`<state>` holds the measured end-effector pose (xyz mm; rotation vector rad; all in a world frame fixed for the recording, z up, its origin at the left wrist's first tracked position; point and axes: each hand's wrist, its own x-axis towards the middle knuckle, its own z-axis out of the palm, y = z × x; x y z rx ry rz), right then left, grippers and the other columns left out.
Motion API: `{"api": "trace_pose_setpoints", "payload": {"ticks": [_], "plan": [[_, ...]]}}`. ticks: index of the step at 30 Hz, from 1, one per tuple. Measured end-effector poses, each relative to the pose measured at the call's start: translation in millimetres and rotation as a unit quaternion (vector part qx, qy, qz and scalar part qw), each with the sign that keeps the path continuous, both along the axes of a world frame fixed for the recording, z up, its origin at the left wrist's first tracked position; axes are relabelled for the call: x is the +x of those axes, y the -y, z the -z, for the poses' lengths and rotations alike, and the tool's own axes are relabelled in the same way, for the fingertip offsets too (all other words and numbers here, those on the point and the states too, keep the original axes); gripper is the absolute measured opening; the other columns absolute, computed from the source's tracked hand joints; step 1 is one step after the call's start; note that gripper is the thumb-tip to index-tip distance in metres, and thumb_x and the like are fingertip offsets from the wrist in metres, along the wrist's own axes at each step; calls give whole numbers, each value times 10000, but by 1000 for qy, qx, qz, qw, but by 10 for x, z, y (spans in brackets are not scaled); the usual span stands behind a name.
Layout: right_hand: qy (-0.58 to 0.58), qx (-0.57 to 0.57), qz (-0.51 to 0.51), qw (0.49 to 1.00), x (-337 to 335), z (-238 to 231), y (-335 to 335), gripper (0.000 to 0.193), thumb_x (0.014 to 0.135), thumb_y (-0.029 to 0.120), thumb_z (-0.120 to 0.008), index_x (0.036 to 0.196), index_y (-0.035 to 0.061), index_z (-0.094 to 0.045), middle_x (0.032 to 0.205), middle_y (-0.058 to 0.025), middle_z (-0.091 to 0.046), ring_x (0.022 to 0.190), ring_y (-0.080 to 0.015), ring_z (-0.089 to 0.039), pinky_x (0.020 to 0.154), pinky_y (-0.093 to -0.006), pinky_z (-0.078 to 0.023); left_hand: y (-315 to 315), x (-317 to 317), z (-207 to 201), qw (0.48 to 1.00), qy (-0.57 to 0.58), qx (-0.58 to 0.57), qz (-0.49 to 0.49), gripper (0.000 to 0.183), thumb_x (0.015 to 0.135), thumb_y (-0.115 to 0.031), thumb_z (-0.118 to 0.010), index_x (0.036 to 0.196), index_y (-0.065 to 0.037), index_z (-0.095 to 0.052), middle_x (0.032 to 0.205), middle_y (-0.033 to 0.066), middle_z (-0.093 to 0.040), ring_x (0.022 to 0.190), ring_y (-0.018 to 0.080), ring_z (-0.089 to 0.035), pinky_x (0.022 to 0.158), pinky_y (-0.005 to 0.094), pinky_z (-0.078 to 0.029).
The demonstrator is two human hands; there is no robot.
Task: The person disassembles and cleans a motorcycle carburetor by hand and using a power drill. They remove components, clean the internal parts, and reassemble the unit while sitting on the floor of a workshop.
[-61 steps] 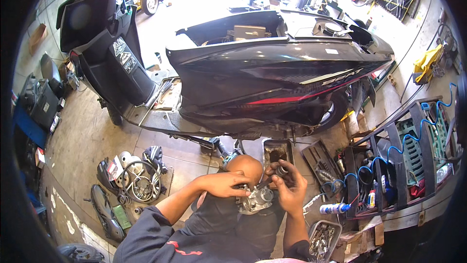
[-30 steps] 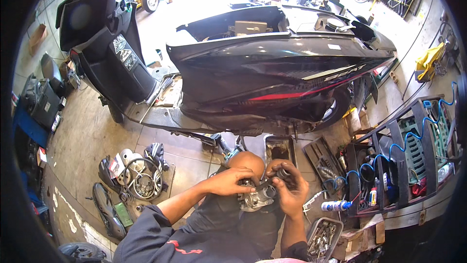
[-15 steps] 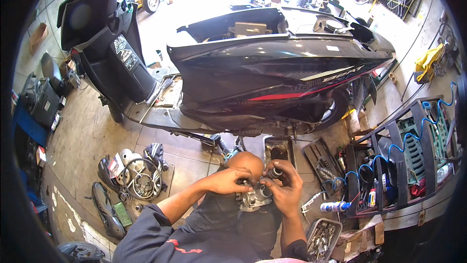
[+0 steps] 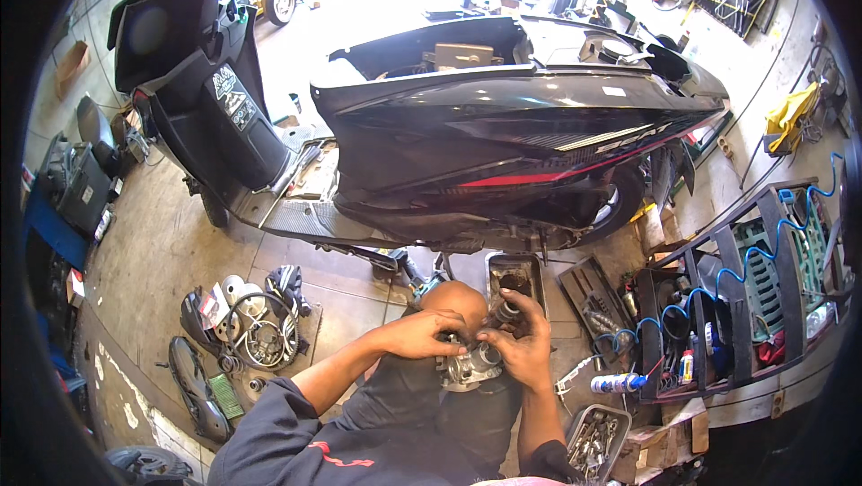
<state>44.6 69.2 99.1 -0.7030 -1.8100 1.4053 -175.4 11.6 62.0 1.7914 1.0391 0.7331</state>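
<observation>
Over my lap, my left hand is closed on a silver, carburetor-like metal part with a round opening. Its thumb and fingertips grip the upper left of that part. My right hand is closed too, with a short dark cylindrical piece between its fingers. The right thumb reaches to the top of the metal part, close to the left fingertips. Fine detail between the two thumbs is too small to make out.
A black scooter stands ahead with its seat area uncovered. A dark rectangular pan lies beyond my right hand. On the right are a tool rack, a spray can and a tray of metal parts. Removed parts lie left.
My right index finger has straightened over the dark cylindrical piece, and the right hand has shifted slightly. The left hand and the metal part stay nearly still.
</observation>
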Motion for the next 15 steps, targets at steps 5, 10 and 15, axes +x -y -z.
{"api": "trace_pose_setpoints", "payload": {"ticks": [5,10,15], "plan": [[-110,-74,-62,989,-59,-132,8,634,841,-49,-728,1402,-21,-432,1222,-165,-595,1095,-250,-650,938,-353,-555,6,-8,24,1000,-1,7,-2,417,923,-330,-646,1133,30,-648,1137,203,-629,1122,348,-599,965,414,-454],[22,44,0,999,-59,19,-37,643,857,-5,-728,1416,26,-412,1261,-168,-569,1153,-266,-613,941,-378,-537,10,-3,17,1000,-8,6,-10,413,923,-323,-645,1130,34,-645,1139,205,-629,1126,353,-595,971,415,-450],[-57,-12,-56,997,-74,-57,-10,683,829,-60,-729,1423,28,-404,1219,-179,-577,1166,-255,-603,946,-388,-543,20,-8,-59,1000,1,-5,-2,407,921,-311,-649,1133,37,-645,1137,204,-631,1124,351,-597,969,416,-453]]}}
